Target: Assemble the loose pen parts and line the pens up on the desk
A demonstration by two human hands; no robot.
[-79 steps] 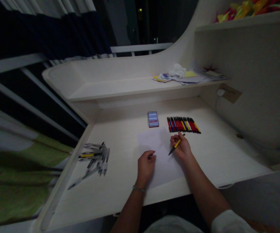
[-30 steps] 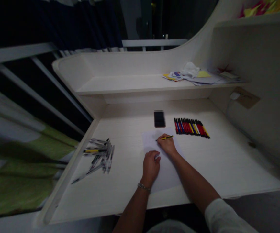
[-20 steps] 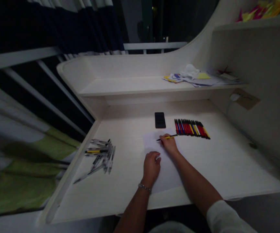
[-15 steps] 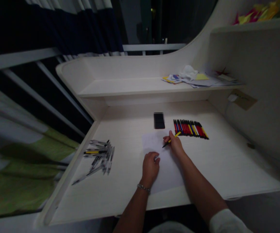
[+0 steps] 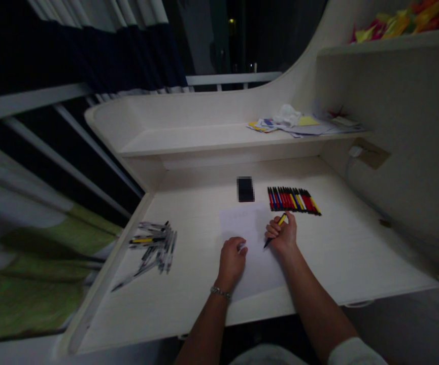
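Note:
My right hand [image 5: 283, 236] is closed around a yellow and black pen [image 5: 276, 228], its tip pointing down and left over a white sheet of paper [image 5: 250, 249]. My left hand [image 5: 232, 260] rests curled on the sheet's left part, pinching a small object I cannot make out, perhaps a pen cap. Just beyond my right hand lies a neat row of coloured pens [image 5: 293, 199]. A dark phone [image 5: 245, 189] lies above the sheet.
A loose heap of pens [image 5: 153, 246] lies at the desk's left edge. A raised shelf [image 5: 189, 137] holds papers and a crumpled tissue [image 5: 299, 121] at the right. A white side wall [image 5: 394, 132] closes the right side. Railings and curtains stand behind.
My right hand wrote at the top of the sheet, then drew back toward me and to the right with the pen. My left hand stayed on the paper.

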